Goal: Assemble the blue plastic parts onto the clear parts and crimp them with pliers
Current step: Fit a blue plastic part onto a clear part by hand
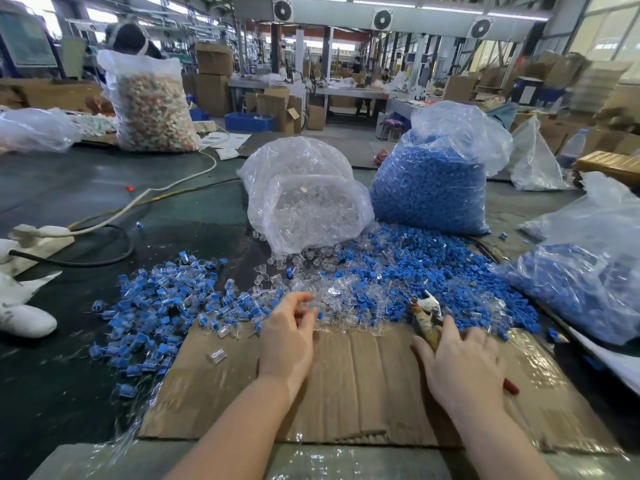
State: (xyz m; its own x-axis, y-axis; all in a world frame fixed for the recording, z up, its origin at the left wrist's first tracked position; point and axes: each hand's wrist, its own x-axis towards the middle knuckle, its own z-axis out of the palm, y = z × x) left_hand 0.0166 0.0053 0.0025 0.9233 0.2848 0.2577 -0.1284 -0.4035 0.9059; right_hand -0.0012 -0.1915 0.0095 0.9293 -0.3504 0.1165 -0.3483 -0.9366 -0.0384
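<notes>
My left hand (289, 336) reaches over the cardboard sheet (363, 386) into a spill of clear parts (332, 292), fingertips curled on a clear piece at the pile's near edge. My right hand (462, 367) grips the pliers (424, 315), whose jaws point away toward the loose blue parts (415, 268); a red handle tip (512, 386) sticks out behind the hand. To the left lies a heap of assembled blue-and-clear pieces (156, 306). One clear part (216, 356) lies alone on the cardboard.
A bag of clear parts (304, 199) and a bag of blue parts (433, 181) stand behind the piles. Another bag of blue parts (588, 282) lies at the right. White cables and a power strip (38, 237) lie at the left, near white shoes (24, 318).
</notes>
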